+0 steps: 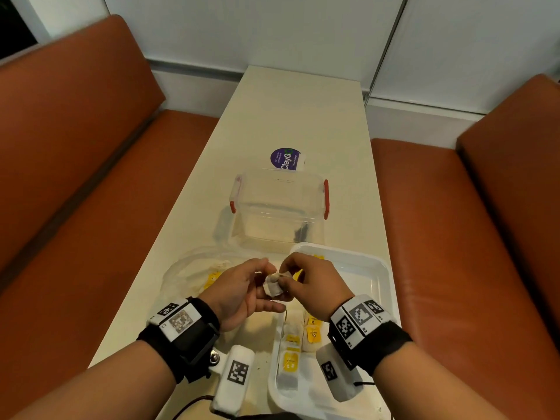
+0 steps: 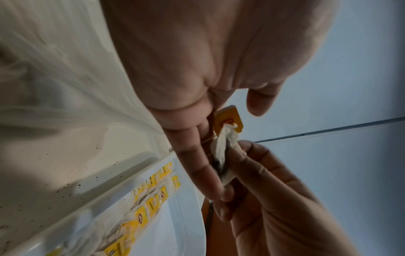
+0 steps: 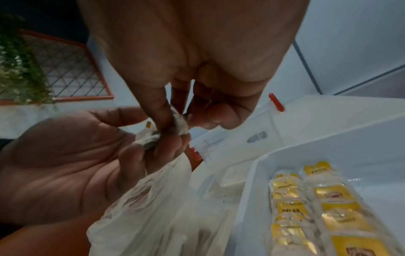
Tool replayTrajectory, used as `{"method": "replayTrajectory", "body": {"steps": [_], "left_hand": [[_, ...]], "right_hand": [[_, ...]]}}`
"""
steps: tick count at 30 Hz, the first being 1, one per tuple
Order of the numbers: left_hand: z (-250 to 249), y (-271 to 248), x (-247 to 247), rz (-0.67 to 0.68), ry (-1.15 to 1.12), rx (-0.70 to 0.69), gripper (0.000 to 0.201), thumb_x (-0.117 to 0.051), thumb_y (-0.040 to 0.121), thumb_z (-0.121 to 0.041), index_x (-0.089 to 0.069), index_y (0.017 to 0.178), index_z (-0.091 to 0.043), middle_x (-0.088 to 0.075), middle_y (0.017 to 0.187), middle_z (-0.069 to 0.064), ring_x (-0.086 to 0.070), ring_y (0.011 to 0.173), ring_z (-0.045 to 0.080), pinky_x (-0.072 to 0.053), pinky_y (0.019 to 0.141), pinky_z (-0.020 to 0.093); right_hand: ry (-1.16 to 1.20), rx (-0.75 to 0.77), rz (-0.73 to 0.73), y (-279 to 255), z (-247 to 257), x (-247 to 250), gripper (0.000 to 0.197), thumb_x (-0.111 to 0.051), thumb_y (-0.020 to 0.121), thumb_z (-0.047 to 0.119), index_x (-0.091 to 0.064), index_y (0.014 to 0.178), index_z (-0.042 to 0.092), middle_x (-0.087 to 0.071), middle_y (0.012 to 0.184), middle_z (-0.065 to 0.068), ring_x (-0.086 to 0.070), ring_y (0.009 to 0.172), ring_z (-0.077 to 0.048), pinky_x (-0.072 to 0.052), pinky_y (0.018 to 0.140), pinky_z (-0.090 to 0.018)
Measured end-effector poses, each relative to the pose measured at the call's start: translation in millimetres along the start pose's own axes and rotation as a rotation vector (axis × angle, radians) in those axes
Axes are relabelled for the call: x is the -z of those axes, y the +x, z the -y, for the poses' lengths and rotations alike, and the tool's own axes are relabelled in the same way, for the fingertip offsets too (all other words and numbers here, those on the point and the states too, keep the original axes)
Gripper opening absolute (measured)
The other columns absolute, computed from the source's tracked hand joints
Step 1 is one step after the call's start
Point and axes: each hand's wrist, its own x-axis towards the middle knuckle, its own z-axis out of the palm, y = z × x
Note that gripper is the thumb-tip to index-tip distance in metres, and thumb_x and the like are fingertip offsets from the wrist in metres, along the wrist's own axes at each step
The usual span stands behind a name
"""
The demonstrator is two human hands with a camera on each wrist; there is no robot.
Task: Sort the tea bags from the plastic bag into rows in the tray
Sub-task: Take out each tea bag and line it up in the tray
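One white tea bag [image 1: 273, 285] is held between both hands above the gap between the plastic bag [image 1: 188, 269] and the white tray [image 1: 382, 269]. My left hand [image 1: 261, 284] curls its fingers under the tea bag [image 3: 151, 142]. My right hand [image 1: 286, 275] pinches the bag's top with thumb and forefinger [image 3: 161, 112]. The left wrist view shows the tea bag [image 2: 222, 147] with its yellow tag [image 2: 229, 119] sticking up. Several yellow-tagged tea bags [image 3: 317, 209] lie in two rows along the tray's near left side [image 1: 298, 341]. More tea bags show through the plastic bag [image 1: 212, 278].
A clear plastic box [image 1: 278, 204] with red latches stands just beyond the hands, with a purple round sticker [image 1: 285, 159] on the table behind it. The narrow cream table [image 1: 288, 110] is flanked by orange benches [image 1: 454, 222]. Dark crumbs speckle the table [image 2: 72, 173].
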Motion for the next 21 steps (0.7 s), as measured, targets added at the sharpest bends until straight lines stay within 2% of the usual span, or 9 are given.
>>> {"method": "replayTrajectory", "body": {"steps": [3, 6, 8, 12, 15, 19, 21], "left_hand": [[-0.1, -0.8, -0.6, -0.013, 0.013, -0.015, 0.018, -0.041, 0.099, -0.018, -0.052, 0.098, -0.003, -0.068, 0.098, 0.023, -0.068, 0.090, 0.040, -0.059, 0.066, 0.040], [1.1, 0.6, -2.4, -0.046, 0.087, -0.049, 0.018, -0.042, 0.101, -0.019, -0.050, 0.093, -0.005, -0.068, 0.098, 0.024, -0.069, 0.084, 0.036, -0.059, 0.060, 0.038], [2.5, 1.6, -2.6, -0.085, 0.130, -0.077, 0.021, -0.045, 0.101, -0.022, -0.054, 0.095, -0.004, -0.066, 0.099, 0.023, -0.069, 0.077, 0.033, -0.058, 0.054, 0.036], [2.5, 3.5, -3.7, -0.177, 0.184, -0.171, 0.024, -0.050, 0.099, -0.021, -0.060, 0.103, 0.000, -0.064, 0.093, 0.018, -0.067, 0.072, 0.026, -0.055, 0.050, 0.032], [0.6, 3.9, -6.0, -0.222, 0.239, -0.227, 0.026, -0.049, 0.099, -0.018, -0.063, 0.103, 0.003, -0.065, 0.088, 0.015, -0.065, 0.068, 0.023, -0.054, 0.049, 0.030], [0.3, 2.8, -10.8, -0.248, 0.339, -0.284, 0.023, -0.051, 0.098, -0.017, -0.067, 0.098, -0.001, -0.066, 0.083, 0.010, -0.063, 0.065, 0.022, -0.053, 0.051, 0.032], [0.4, 2.9, -12.6, -0.260, 0.396, -0.303, 0.020, -0.058, 0.095, -0.020, -0.069, 0.097, -0.004, -0.067, 0.083, 0.010, -0.063, 0.063, 0.021, -0.054, 0.054, 0.034]], "right_hand": [[0.106, -0.048, -0.012, 0.2, -3.6, 3.3, 0.007, -0.065, 0.086, 0.026, -0.060, 0.084, 0.031, -0.062, 0.085, 0.013, -0.054, 0.067, -0.001, -0.040, 0.062, -0.013], [0.202, -0.084, -0.031, 1.3, -8.7, 4.3, 0.012, -0.067, 0.085, 0.026, -0.059, 0.080, 0.034, -0.064, 0.084, 0.009, -0.061, 0.072, -0.010, -0.050, 0.070, -0.025], [0.251, -0.102, -0.031, 2.1, -12.6, 4.1, 0.013, -0.068, 0.085, 0.026, -0.060, 0.079, 0.034, -0.064, 0.081, 0.008, -0.061, 0.072, -0.013, -0.052, 0.071, -0.032], [0.394, -0.123, -0.031, 2.2, -17.2, 4.2, 0.016, -0.068, 0.086, 0.019, -0.061, 0.076, 0.029, -0.060, 0.070, 0.009, -0.051, 0.057, -0.006, -0.042, 0.059, -0.027], [0.528, -0.152, -0.054, 2.2, -17.6, 4.5, 0.013, -0.067, 0.087, 0.013, -0.061, 0.078, 0.021, -0.056, 0.059, 0.011, -0.046, 0.048, -0.006, -0.039, 0.052, -0.025], [0.575, -0.176, -0.098, 4.6, -16.9, 1.6, 0.010, -0.065, 0.089, 0.014, -0.061, 0.080, 0.016, -0.056, 0.060, 0.006, -0.047, 0.049, -0.012, -0.041, 0.050, -0.027], [0.563, -0.189, -0.116, 5.2, -15.9, -0.1, 0.009, -0.065, 0.089, 0.016, -0.060, 0.081, 0.014, -0.057, 0.064, 0.002, -0.049, 0.052, -0.014, -0.043, 0.052, -0.028]]}}
